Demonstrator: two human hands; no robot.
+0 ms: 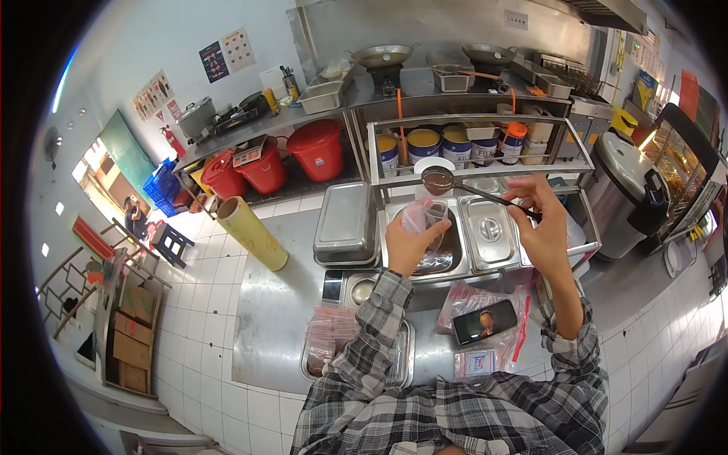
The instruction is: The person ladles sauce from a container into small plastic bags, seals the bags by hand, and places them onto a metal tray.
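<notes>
1. Leftmost on the steel counter (254,334), the tall yellowish roll (252,233) stands slightly tilted in my view.
2. Next, the tray (410,356) by my left sleeve holds a stack of small clear packets (331,327) with pinkish edges.
3. Behind that tray sits the closed metal container (347,220).
4. My left hand (413,244) has its fingers and thumb closed around the pink-tinged plastic bag (416,217), held up over the open pan (436,262) of dark contents. Whether a cup sits inside the bag, I cannot tell.
5. The ladle (485,197) carries brown sauce in its bowl, just behind the bag.
6. Below, nearer my body, the phone (484,322) lies on clear plastic bags (461,299), right of my left sleeve.
7. The lidded pan (489,227) is between my hands.
8. My right hand (544,231) is clamped on the ladle's handle near its end, fingers curled against the thumb.
</notes>
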